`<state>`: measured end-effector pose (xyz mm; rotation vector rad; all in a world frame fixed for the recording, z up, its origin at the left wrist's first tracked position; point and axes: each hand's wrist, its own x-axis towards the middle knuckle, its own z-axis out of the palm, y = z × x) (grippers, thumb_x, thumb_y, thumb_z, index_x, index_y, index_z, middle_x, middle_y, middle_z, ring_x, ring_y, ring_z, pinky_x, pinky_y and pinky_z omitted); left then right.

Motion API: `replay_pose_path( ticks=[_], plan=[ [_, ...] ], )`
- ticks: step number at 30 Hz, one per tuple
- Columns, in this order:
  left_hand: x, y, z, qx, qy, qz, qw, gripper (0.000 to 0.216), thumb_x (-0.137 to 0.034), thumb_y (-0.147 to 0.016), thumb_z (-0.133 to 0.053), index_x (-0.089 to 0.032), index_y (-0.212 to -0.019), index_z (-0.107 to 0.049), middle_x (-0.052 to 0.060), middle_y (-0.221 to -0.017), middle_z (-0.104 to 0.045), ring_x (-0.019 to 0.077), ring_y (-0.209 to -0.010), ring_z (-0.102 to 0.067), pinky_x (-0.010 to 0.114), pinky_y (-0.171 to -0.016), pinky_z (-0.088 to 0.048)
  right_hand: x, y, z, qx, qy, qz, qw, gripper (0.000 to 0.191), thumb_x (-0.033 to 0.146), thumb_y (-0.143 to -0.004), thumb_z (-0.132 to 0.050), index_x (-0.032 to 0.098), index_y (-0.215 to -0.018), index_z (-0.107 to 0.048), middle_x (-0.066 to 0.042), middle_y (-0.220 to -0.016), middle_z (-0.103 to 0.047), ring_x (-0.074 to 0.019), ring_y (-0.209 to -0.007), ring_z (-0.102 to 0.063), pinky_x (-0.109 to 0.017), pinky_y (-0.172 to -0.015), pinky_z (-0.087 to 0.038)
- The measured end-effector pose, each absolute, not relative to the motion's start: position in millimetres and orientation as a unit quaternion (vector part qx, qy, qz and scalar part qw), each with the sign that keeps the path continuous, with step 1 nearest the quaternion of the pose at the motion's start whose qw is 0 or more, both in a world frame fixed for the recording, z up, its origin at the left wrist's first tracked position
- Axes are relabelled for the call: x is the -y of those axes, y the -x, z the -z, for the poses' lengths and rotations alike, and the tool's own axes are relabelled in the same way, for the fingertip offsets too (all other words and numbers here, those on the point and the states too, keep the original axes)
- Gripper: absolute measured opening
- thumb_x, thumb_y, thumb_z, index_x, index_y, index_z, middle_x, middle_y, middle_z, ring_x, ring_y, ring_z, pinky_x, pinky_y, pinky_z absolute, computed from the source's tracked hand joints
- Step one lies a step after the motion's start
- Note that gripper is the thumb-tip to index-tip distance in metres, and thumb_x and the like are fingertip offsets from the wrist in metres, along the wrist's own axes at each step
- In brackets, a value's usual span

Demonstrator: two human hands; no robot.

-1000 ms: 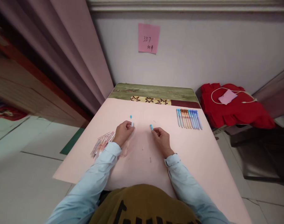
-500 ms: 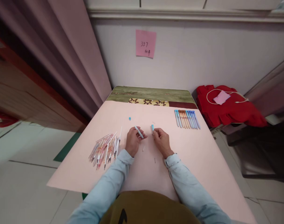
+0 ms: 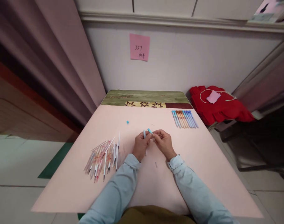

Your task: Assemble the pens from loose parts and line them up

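Since half a second ago both hands have met at table point(image 3: 202, 161) centre: left hand point(image 3: 140, 147) fingers pinching a pale blue pen barrel point(image 3: 144, 134), right hand point(image 3: 164, 143) fingers gripping a blue pen piece point(image 3: 150, 131), tips nearly touching, apparently being joined.

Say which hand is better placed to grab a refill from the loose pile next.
Left, probably. The refill pile lies on the left hand side; the right hand would cross over. Both hands now pinch blue pen parts.
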<state>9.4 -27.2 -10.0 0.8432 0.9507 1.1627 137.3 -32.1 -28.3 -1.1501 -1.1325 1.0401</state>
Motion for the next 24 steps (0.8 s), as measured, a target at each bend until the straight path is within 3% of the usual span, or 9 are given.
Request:
replay_pose_path(
  ticks=[6, 11, 14, 18, 24],
  plan=[
    [30, -7, 10, -0.406, -0.378, -0.495, 0.669, 0.03, -0.039, -0.073, -0.076, -0.015, -0.073, -0.057, -0.008, -0.05, -0.041, 0.0037, -0.043, -0.031, 0.019, -0.042, -0.02, 34, -139, 26, 0.483, 0.486, -0.443, 0.579, 0.026, 0.043, -0.079, -0.071, 0.017, -0.078, -0.068, -0.002, -0.064, -0.067, -0.0137, -0.057, -0.061, -0.026, -0.059, -0.051],
    [23, 4, -4, -0.33, -0.275, -0.581, 0.691, 0.025, -0.028, -0.072, -0.079, -0.013, -0.077, -0.059, -0.002, -0.068, -0.056, 0.0013, -0.047, -0.033, 0.016, -0.041, -0.023, 40, -149, 13, 0.498, 0.544, -0.378, 0.56, 0.027, 0.043, -0.084, -0.065, 0.017, -0.087, -0.071, -0.001, -0.066, -0.066, -0.0138, -0.059, -0.06, -0.025, -0.059, -0.048],
    [16, 14, -14, -0.278, -0.18, -0.603, 0.726, 0.019, -0.024, -0.077, -0.075, -0.014, -0.078, -0.059, -0.001, -0.071, -0.056, 0.0006, -0.047, -0.032, 0.013, -0.041, -0.026, 58, -154, 3, 0.588, 0.585, -0.326, 0.454, 0.02, 0.036, -0.084, -0.065, 0.018, -0.081, -0.073, 0.001, -0.061, -0.063, -0.0123, -0.054, -0.054, -0.023, -0.053, -0.04],
    [15, 19, -21, -0.276, -0.122, -0.602, 0.739, 0.015, -0.021, -0.089, -0.063, -0.015, -0.076, -0.058, 0.001, -0.074, -0.056, 0.0012, -0.048, -0.034, 0.012, -0.041, -0.029, 88, -148, -2, 0.703, 0.594, -0.24, 0.309, 0.01, 0.029, -0.081, -0.07, 0.023, -0.088, -0.075, 0.0, -0.073, -0.07, -0.0139, -0.063, -0.06, -0.025, -0.061, -0.041],
    [21, 14, -17, -0.249, -0.089, -0.573, 0.776, 0.014, -0.017, -0.091, -0.06, -0.014, -0.077, -0.058, 0.002, -0.078, -0.058, 0.0002, -0.048, -0.034, 0.011, -0.04, -0.028, 106, -135, 1, 0.721, 0.628, -0.155, 0.247, 0.013, 0.019, -0.088, -0.06, 0.022, -0.092, -0.073, -0.004, -0.089, -0.072, -0.017, -0.079, -0.066, -0.026, -0.07, -0.043]
  ],
)
